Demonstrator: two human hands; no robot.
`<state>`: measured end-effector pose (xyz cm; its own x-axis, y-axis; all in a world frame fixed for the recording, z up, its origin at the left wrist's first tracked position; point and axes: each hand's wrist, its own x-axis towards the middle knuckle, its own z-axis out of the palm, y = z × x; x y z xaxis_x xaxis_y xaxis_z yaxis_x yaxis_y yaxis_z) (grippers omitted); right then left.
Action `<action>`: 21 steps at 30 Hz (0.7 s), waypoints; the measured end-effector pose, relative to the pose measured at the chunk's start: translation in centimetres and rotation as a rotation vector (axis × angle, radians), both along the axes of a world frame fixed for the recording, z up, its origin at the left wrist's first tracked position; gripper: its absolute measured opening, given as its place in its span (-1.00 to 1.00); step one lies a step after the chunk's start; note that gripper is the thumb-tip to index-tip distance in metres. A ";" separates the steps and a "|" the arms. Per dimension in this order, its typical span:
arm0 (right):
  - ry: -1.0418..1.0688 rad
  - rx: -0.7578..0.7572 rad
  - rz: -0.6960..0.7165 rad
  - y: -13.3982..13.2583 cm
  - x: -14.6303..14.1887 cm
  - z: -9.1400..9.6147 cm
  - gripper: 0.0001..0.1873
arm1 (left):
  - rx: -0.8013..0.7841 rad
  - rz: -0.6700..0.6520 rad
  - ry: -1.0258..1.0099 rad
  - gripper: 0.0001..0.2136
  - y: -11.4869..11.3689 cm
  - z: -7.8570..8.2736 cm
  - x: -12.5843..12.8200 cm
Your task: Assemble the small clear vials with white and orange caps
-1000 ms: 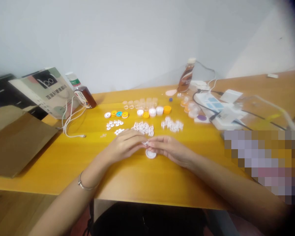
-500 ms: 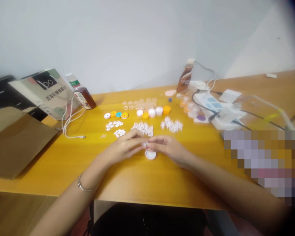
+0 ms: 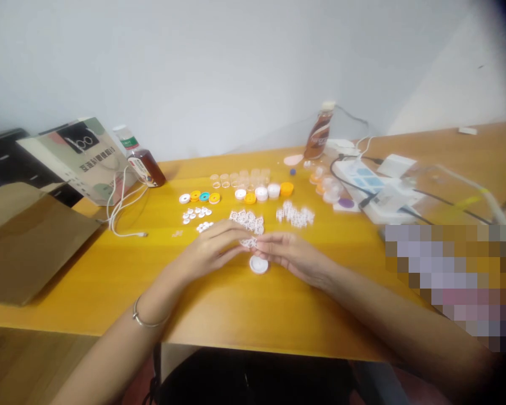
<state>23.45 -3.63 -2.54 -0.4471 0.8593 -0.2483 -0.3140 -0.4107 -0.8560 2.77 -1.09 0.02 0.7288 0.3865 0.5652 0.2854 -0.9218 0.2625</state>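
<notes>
Both my hands meet over the near middle of the table, at a small white openwork plastic piece [image 3: 248, 243]. My left hand [image 3: 213, 250] holds it from the left, fingers bent over it and thumb below. From the other side my right hand [image 3: 293, 254] pinches its edge. Just below the fingertips lies a round white cap [image 3: 258, 264], touched by neither hand. Behind the hands is a heap of similar white openwork pieces [image 3: 247, 218]. Small white round pieces [image 3: 205, 226] lie beyond my left hand, partly hidden by it.
Farther back stand rows of coloured caps [image 3: 204, 197], white and orange caps [image 3: 261, 194] and clear cups [image 3: 240, 179]. More white parts [image 3: 296, 215] lie right of centre. A cardboard box [image 3: 37, 242], a bag [image 3: 82, 160], bottles [image 3: 145, 167] and a power strip [image 3: 375, 188] flank them.
My fingertips have shifted slightly up and apart, and more of the white openwork piece shows between them. The round cap has stayed in place.
</notes>
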 end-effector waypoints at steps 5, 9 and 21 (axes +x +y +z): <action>0.023 -0.056 0.005 -0.3 -0.1 0.4 -0.79 | 0.000 -0.009 -0.010 -0.75 0.1 -0.1 0.3; 0.023 -0.055 0.011 -0.3 -0.2 0.5 -0.79 | -0.027 -0.029 -0.017 -0.77 0.2 0.1 0.5; -0.030 0.005 0.008 -0.4 -0.4 0.2 -0.73 | -0.194 -0.075 -0.013 -0.80 0.1 0.2 0.5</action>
